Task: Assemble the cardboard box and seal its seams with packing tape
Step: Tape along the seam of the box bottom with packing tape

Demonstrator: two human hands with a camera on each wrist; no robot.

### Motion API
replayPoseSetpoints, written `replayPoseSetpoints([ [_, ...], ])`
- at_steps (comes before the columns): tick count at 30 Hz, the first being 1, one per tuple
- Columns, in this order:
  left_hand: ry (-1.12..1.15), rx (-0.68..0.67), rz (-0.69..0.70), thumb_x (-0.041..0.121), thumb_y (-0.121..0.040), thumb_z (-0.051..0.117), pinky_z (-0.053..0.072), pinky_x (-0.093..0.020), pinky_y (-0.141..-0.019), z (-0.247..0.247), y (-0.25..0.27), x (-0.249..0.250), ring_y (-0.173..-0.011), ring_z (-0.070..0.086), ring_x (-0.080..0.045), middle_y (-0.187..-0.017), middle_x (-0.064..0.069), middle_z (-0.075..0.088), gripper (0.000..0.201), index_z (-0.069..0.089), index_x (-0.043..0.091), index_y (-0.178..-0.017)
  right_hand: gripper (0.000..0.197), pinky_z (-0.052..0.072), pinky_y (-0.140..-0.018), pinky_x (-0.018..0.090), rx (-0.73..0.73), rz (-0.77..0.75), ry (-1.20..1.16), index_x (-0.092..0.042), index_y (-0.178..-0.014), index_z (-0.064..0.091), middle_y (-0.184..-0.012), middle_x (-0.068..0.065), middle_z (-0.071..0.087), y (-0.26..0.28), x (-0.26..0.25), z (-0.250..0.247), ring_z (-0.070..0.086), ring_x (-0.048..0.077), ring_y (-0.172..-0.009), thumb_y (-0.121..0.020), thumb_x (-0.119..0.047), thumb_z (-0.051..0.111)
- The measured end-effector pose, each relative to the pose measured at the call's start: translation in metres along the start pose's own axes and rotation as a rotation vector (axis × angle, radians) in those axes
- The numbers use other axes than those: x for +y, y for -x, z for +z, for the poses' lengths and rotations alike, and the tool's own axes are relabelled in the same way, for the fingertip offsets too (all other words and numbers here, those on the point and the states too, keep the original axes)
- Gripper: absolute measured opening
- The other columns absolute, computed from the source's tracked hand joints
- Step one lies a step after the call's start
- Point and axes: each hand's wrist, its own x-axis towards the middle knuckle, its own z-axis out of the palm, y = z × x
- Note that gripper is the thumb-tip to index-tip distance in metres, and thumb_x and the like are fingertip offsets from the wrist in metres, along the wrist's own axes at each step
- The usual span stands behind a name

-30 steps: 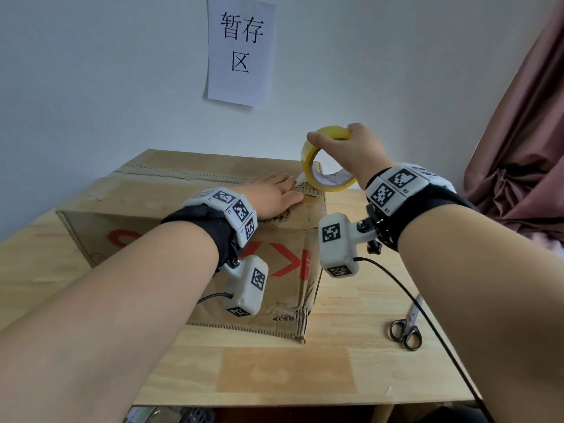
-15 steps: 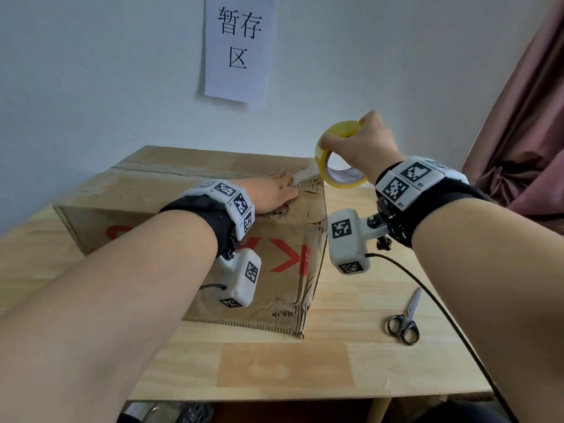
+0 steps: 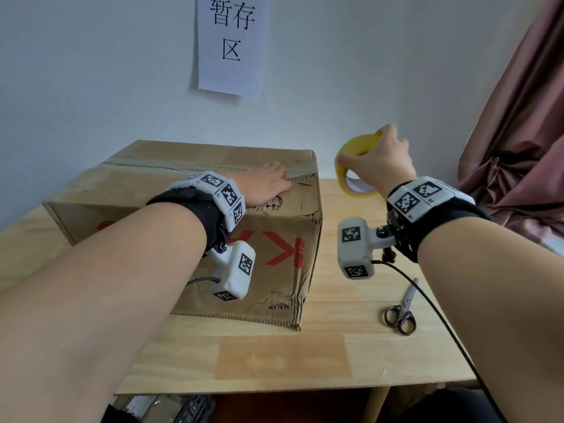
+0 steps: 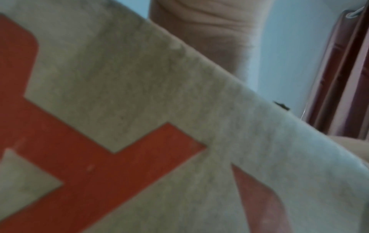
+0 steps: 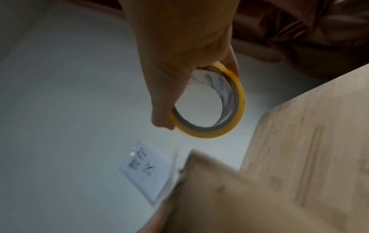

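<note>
A closed brown cardboard box [image 3: 152, 190] with red print stands on the wooden table [image 3: 351, 300]. My left hand [image 3: 268, 186] lies flat on its top near the right end, fingers straight, pressing beside the centre seam. A strip of clear tape [image 3: 300, 172] lies along that seam to the box's right edge. My right hand [image 3: 381, 160] grips a yellow roll of packing tape [image 3: 354, 166] in the air just right of the box. In the right wrist view the fingers curl round the roll [image 5: 235, 100]. The left wrist view shows only the box's printed side [image 4: 139, 110].
Scissors [image 3: 401, 312] lie on the table at the right, near a black cable [image 3: 433, 309] from my right wrist. A paper sign [image 3: 232, 44] hangs on the wall behind. A pink curtain [image 3: 518, 132] hangs at the far right.
My right hand has carried the tape roll rightward, off the box's top and past its right edge. My left hand has stayed flat on the box top.
</note>
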Motion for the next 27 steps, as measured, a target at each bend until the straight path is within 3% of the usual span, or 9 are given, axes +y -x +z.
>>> replayPoseSetpoints([
  [3, 0.006, -0.023, 0.002, 0.039, -0.103, 0.011, 0.000, -0.035, -0.119, 0.000, 0.000, 0.001, -0.146, -0.003, -0.021, -0.158, -0.010, -0.010, 0.058, -0.002, 0.009, -0.150, 0.081, 0.049, -0.089, 0.046, -0.016, 0.060, -0.033, -0.019, -0.131, 0.034, -0.123, 0.008, 0.042, 0.003, 0.024, 0.004, 0.050, 0.028, -0.104, -0.069, -0.053, 0.073],
  [7, 0.003, -0.026, 0.001, 0.041, -0.102, 0.009, 0.002, -0.036, -0.120, 0.001, -0.002, 0.000, -0.147, -0.003, -0.020, -0.158, -0.009, -0.009, 0.059, -0.005, 0.010, -0.150, 0.080, 0.047, -0.074, 0.036, -0.046, 0.184, -0.222, -0.015, -0.132, 0.034, -0.121, 0.008, 0.046, 0.005, 0.030, 0.014, 0.051, 0.024, -0.098, -0.071, -0.051, 0.071],
  [9, 0.002, -0.025, 0.005, 0.042, -0.102, 0.009, 0.002, -0.037, -0.120, 0.001, -0.002, -0.001, -0.146, -0.003, -0.020, -0.158, -0.009, -0.009, 0.059, -0.005, 0.010, -0.150, 0.080, 0.046, -0.072, 0.035, -0.045, 0.209, -0.256, -0.015, -0.133, 0.034, -0.117, 0.007, 0.046, 0.002, 0.028, 0.014, 0.051, 0.024, -0.097, -0.072, -0.051, 0.071],
  [14, 0.013, -0.028, 0.001, 0.042, -0.102, 0.009, 0.002, -0.037, -0.120, 0.002, -0.003, -0.001, -0.146, -0.003, -0.021, -0.158, -0.009, -0.009, 0.059, -0.004, 0.010, -0.150, 0.085, 0.054, -0.080, 0.041, -0.051, 0.313, -0.352, -0.015, -0.131, 0.036, -0.104, 0.002, 0.051, 0.004, 0.029, 0.021, 0.057, 0.024, -0.097, -0.065, -0.055, 0.072],
  [18, 0.017, -0.026, -0.008, 0.043, -0.102, 0.009, 0.001, -0.034, -0.119, 0.002, -0.001, 0.000, -0.146, -0.003, -0.020, -0.158, -0.008, -0.009, 0.059, -0.004, 0.011, -0.150, 0.095, 0.057, -0.077, 0.047, -0.098, 0.395, -0.476, -0.014, -0.122, 0.044, -0.101, 0.005, 0.058, 0.011, 0.032, 0.026, 0.065, 0.028, -0.093, -0.043, -0.062, 0.070],
  [20, 0.020, -0.023, -0.012, 0.043, -0.102, 0.010, 0.001, -0.034, -0.119, 0.002, -0.001, 0.000, -0.146, -0.003, -0.019, -0.158, -0.007, -0.009, 0.059, -0.004, 0.011, -0.150, 0.089, 0.055, -0.075, 0.051, -0.132, 0.439, -0.537, -0.012, -0.115, 0.048, -0.099, 0.007, 0.059, 0.014, 0.033, 0.030, 0.065, 0.032, -0.091, -0.044, -0.060, 0.070],
  [24, 0.047, -0.029, -0.026, 0.043, -0.102, 0.011, 0.000, -0.034, -0.119, 0.001, -0.001, 0.000, -0.146, -0.003, -0.019, -0.158, -0.006, -0.009, 0.058, -0.003, 0.014, -0.151, 0.101, 0.053, -0.083, 0.051, -0.191, 0.466, -0.572, -0.013, -0.130, 0.043, -0.118, 0.009, 0.055, 0.021, 0.041, 0.040, 0.059, 0.033, -0.103, -0.045, -0.061, 0.071],
  [27, 0.064, -0.043, -0.034, 0.045, -0.102, 0.011, 0.000, -0.040, -0.119, 0.001, -0.004, 0.002, -0.146, -0.004, -0.023, -0.158, -0.008, -0.009, 0.056, -0.001, 0.023, -0.151, 0.092, 0.044, -0.096, 0.044, -0.171, 0.367, -0.479, -0.018, -0.141, 0.036, -0.135, 0.006, 0.047, 0.023, 0.046, 0.044, 0.048, 0.028, -0.121, -0.066, -0.061, 0.069],
])
